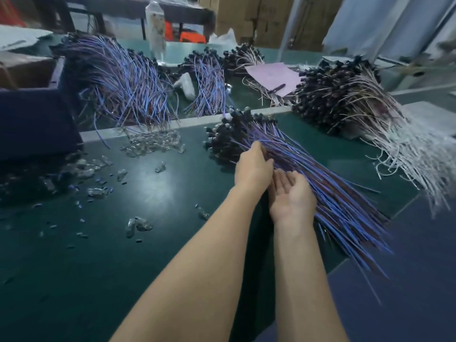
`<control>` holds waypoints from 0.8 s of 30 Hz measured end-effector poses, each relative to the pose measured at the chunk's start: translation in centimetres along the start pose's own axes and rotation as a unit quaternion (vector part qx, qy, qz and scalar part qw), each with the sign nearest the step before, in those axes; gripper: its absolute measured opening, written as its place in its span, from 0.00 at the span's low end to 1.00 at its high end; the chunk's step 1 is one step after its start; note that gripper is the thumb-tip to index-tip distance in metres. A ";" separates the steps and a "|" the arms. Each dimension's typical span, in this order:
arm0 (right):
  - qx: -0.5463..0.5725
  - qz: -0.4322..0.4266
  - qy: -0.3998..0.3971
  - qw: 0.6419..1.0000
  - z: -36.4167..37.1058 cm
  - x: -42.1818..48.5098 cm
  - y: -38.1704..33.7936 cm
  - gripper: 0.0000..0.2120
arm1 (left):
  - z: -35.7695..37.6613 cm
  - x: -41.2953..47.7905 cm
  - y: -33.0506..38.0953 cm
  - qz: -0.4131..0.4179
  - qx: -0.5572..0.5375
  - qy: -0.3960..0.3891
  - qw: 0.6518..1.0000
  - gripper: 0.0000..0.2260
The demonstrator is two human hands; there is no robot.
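Clear bits (138, 224): scattered on the table (160, 267), well to the left of the left hand; not touched.
Left hand (253, 166): seen back up, fingers laid onto the bundle just behind its plugs; whether any wires are pinched between thumb and fingers cannot be told.
Right hand (292, 196): turned palm up, fingers relaxed and slightly spread, set against the near edge of the bundle; nothing is gripped.
Bundle (325, 191): blue and purple wires laid flat on the table, running from beyond the left hand's fingertips, past both hands, to the right of the right hand, where the free ends fan out over the table edge.
Plugs (228, 138): small black heads clustered at the bundle's far end, just beyond the left hand.
Weight: judged light wire by wire, moderate as a whole bundle.
Stiffness: judged limp; the tails are expected to droop if only one end is lifted.
Slip: smooth sheaths are likely to slide out of a loose grasp.
Fragility: judged low, though the joints at the plugs could be strained by pulling.
Hold: best taken round the wires just behind the plugs, with the middle supported from below.
White wires (407, 149): a separate heap lies well to the right of the right hand.
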State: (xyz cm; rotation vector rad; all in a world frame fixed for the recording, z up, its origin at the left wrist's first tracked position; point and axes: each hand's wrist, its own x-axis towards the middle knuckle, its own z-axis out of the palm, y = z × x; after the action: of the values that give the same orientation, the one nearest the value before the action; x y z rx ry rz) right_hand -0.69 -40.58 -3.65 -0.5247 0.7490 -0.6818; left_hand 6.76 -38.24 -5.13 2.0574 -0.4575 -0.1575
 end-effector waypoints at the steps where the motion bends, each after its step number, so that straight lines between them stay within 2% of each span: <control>1: -0.008 -0.004 0.003 1.000 0.2 -0.1 0.1 0.07 | -0.2 0.0 0.0 0.004 -0.012 0.006 1.000 0.09; 4: -0.032 -0.011 -0.007 0.999 0.6 -0.7 0.5 0.07 | -1.7 -0.5 0.4 0.010 -0.040 0.035 0.999 0.08; 7: -0.049 -0.028 -0.047 0.997 1.9 -2.2 1.2 0.09 | -4.9 -1.4 1.1 0.005 -0.126 0.087 0.988 0.09; 11: -0.090 -0.021 -0.164 0.982 5.5 -5.7 4.0 0.09 | -11.8 -3.8 0.9 0.023 -0.233 0.192 0.953 0.05; 14: -0.165 -0.007 -0.270 0.949 8.1 -9.4 7.9 0.11 | -17.9 -6.2 -0.9 0.021 -0.280 0.308 0.909 0.08; 17: -0.273 -0.010 -0.374 0.886 9.7 -13.5 12.9 0.10 | -23.5 -9.0 -4.0 -0.001 -0.317 0.424 0.848 0.08; 19: -0.348 -0.036 -0.425 0.835 10.3 -15.6 16.1 0.09 | -26.0 -10.7 -6.0 -0.026 -0.338 0.469 0.815 0.08; 24: -0.514 -0.152 -0.523 0.663 11.0 -20.7 24.2 0.11 | -32.0 -14.7 -10.9 -0.075 -0.387 0.566 0.724 0.09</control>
State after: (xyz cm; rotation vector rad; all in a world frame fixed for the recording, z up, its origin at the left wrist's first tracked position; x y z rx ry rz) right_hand 5.34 -7.40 -3.39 -1.9268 -0.1813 -0.0704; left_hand 5.47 -1.85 0.63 1.0238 0.4969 0.6958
